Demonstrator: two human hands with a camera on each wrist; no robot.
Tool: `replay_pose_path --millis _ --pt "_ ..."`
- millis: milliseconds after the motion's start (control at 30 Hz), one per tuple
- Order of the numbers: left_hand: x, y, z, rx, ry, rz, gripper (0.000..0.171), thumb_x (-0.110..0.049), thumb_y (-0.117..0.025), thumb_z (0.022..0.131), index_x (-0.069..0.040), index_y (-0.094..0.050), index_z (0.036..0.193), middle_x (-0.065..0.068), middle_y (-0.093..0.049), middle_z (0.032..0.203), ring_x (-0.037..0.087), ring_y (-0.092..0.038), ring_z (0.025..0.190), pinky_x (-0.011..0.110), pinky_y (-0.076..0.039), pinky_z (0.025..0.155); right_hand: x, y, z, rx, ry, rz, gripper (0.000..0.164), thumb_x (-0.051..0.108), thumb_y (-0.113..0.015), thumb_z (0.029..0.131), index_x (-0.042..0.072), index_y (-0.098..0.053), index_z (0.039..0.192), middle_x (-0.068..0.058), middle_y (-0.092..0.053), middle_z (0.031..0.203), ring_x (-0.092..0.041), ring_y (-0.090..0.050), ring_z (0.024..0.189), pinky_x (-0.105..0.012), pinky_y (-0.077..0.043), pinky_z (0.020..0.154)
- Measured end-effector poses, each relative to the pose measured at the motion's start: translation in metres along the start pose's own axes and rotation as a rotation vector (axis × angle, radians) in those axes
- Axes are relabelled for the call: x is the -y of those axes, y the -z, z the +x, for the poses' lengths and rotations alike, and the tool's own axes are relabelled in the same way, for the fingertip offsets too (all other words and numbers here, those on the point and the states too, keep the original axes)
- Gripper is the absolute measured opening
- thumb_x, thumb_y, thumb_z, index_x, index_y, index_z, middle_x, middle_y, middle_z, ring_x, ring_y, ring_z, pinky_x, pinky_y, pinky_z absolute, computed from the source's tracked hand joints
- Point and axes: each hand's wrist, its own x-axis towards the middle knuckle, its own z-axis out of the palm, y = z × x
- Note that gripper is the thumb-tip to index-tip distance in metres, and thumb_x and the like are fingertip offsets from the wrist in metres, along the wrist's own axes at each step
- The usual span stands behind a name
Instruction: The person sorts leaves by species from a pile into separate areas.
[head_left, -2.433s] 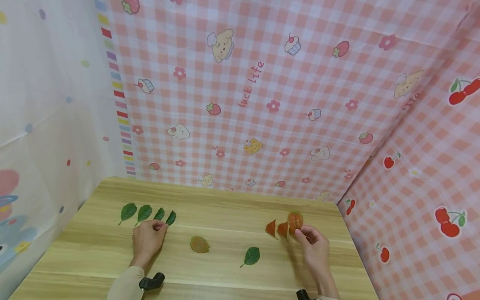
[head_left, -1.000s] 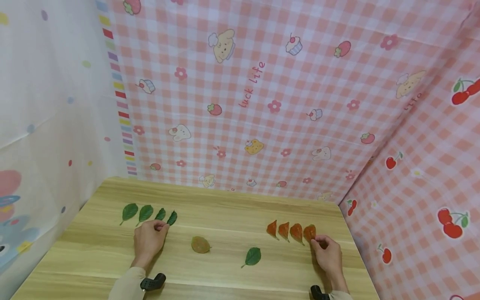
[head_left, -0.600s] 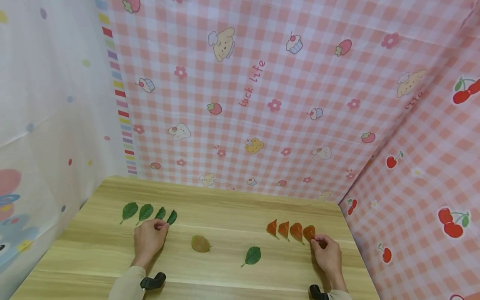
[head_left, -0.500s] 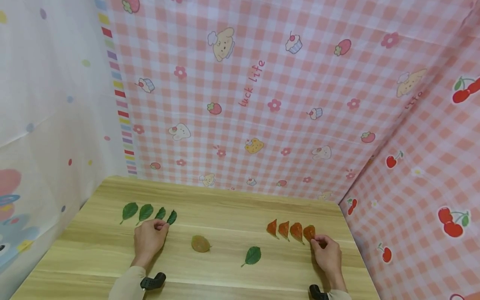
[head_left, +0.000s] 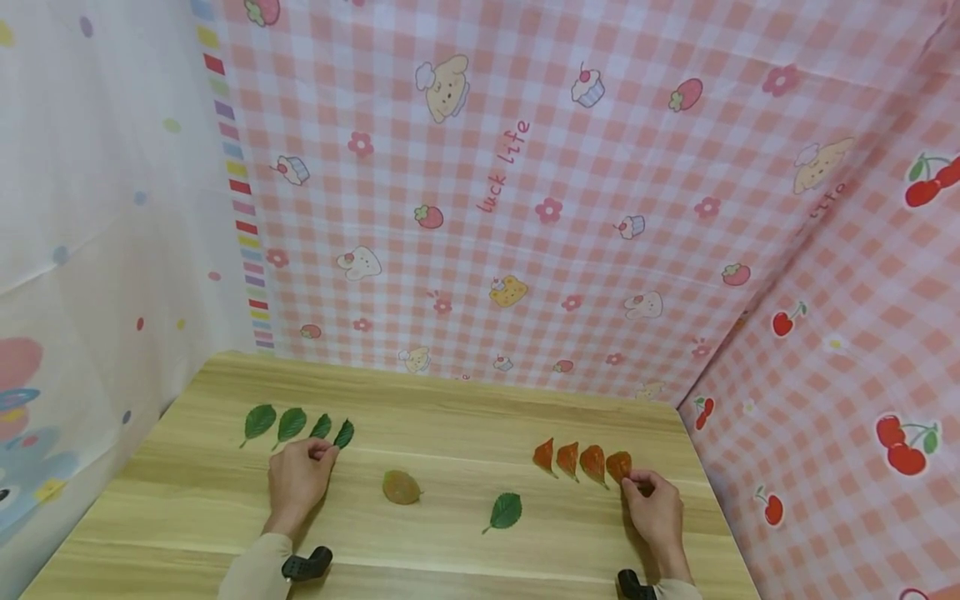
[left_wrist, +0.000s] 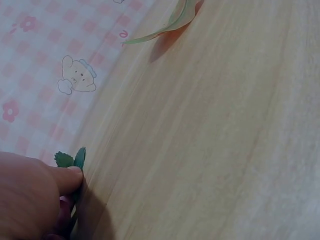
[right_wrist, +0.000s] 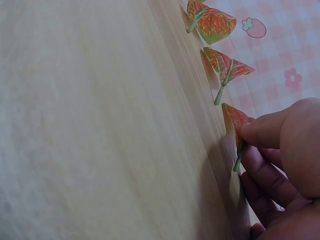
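Note:
At the table's left, my left hand (head_left: 302, 482) pinches the rightmost green leaf (head_left: 344, 434) of a row between thumb and finger. Beside it lie other green leaves (head_left: 260, 422), one of them partly hidden by the hand. On the right side, my right hand (head_left: 655, 510) pinches the edge of the last orange-red leaf (head_left: 618, 466) in a second row; the right wrist view shows the thumb on this leaf (right_wrist: 237, 120). Its neighbours, several curled orange-red leaves (head_left: 592, 464), lie to its left.
Between the hands lie a yellowish-brown leaf (head_left: 401, 488) and a single green leaf (head_left: 504, 512), apart from both rows. The wooden table (head_left: 420, 550) meets a pink checked cloth (head_left: 465, 250) at the back. Another cherry-print cloth (head_left: 847, 358) hangs on the right.
My right hand has moved right since the earliest frame, bringing the orange-red leaf down at the end of its row. Over the last second both hands have stayed still.

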Motion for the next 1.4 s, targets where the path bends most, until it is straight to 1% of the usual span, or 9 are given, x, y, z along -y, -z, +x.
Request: replay_pose_path --millis 433,667,733,867,967,1033,1133,1300,1400 --pt "-0.001 -0.0006 -0.0002 0.014 -0.004 -0.003 0.014 -0.013 -0.084 0.1 0.001 -0.085 0.096 0.018 -0.083 0.087 0.038 -0.077 0.081 0.053 -0.058 0.076 -0.0009 0.0 0.0011 -0.003 0.007 -0.002 0.015 0.012 -0.078 0.102 -0.001 -0.082 0.109 -0.016 -0.081 0.1 -0.021 -0.07 0.091 -0.028 -0.048 0.079" --pt "0.001 -0.0036 0.0 -0.011 -0.012 -0.006 0.013 -0.013 -0.085 0.098 -0.002 -0.086 0.092 0.015 -0.083 0.083 0.034 -0.076 0.076 0.043 -0.055 0.069 -0.0006 0.0006 0.0003 0.003 -0.001 0.017 0.015 0.011 -0.078 0.102 -0.001 -0.082 0.11 -0.015 -0.081 0.099 -0.017 -0.068 0.089 -0.025 -0.047 0.077" --pt "0.0013 -0.0039 -0.0002 -0.01 -0.008 -0.008 0.013 -0.014 -0.086 0.098 -0.002 -0.085 0.093 0.015 -0.083 0.084 0.034 -0.076 0.076 0.043 -0.055 0.069 -0.0005 0.001 0.0002 0.01 -0.003 0.026 0.016 0.011 -0.079 0.102 -0.001 -0.082 0.111 -0.014 -0.081 0.099 -0.016 -0.067 0.089 -0.024 -0.046 0.076" --pt "0.0002 -0.0027 -0.0011 0.008 0.0 -0.008 0.017 -0.016 -0.085 0.1 0.0 -0.085 0.095 0.016 -0.083 0.086 0.036 -0.077 0.079 0.047 -0.057 0.072 -0.001 0.0016 0.0004 0.024 -0.01 0.034 0.02 0.014 -0.082 0.102 -0.001 -0.082 0.115 -0.014 -0.081 0.102 -0.016 -0.068 0.091 -0.022 -0.046 0.077" --pt "-0.0006 -0.002 -0.0016 0.016 0.002 -0.008 0.019 -0.018 -0.085 0.1 0.0 -0.085 0.095 0.017 -0.083 0.087 0.037 -0.078 0.081 0.049 -0.058 0.074 -0.0002 0.0026 -0.0003 0.035 -0.016 0.031 0.024 0.016 -0.084 0.101 -0.001 -0.081 0.118 -0.015 -0.082 0.105 -0.018 -0.07 0.095 -0.023 -0.047 0.081" --pt "-0.0006 -0.0025 -0.0019 0.009 0.007 -0.006 0.019 -0.02 -0.086 0.099 -0.001 -0.085 0.095 0.015 -0.084 0.087 0.037 -0.078 0.082 0.05 -0.058 0.075 0.0003 0.0032 -0.0009 0.038 -0.019 0.024 0.026 0.017 -0.084 0.101 -0.001 -0.081 0.12 -0.016 -0.083 0.108 -0.022 -0.072 0.1 -0.024 -0.049 0.085" --pt "-0.0015 -0.0025 -0.0019 0.011 0.019 -0.005 0.019 -0.022 -0.086 0.097 -0.003 -0.085 0.095 0.014 -0.084 0.087 0.037 -0.079 0.085 0.052 -0.059 0.079 0.0007 0.0037 -0.0016 0.044 -0.023 0.021 0.031 0.019 -0.084 0.1 0.0 -0.08 0.124 -0.019 -0.083 0.115 -0.03 -0.074 0.11 -0.03 -0.051 0.092" --pt "-0.0021 -0.002 -0.0025 0.033 0.036 -0.013 0.022 -0.025 -0.084 0.098 -0.003 -0.085 0.1 0.014 -0.084 0.091 0.039 -0.079 0.09 0.056 -0.059 0.087 0.0013 0.0045 -0.0028 0.057 -0.03 0.027 0.038 0.023 -0.083 0.1 -0.001 -0.078 0.129 -0.024 -0.081 0.127 -0.04 -0.072 0.126 -0.044 -0.051 0.105" --pt "-0.001 -0.0007 -0.0041 0.053 0.041 -0.024 0.026 -0.025 -0.083 0.099 0.0 -0.085 0.105 0.017 -0.084 0.096 0.04 -0.079 0.094 0.059 -0.059 0.09 0.0014 0.0054 -0.0031 0.074 -0.034 0.04 0.042 0.023 -0.083 0.1 -0.002 -0.075 0.133 -0.027 -0.078 0.135 -0.045 -0.068 0.135 -0.052 -0.049 0.114"
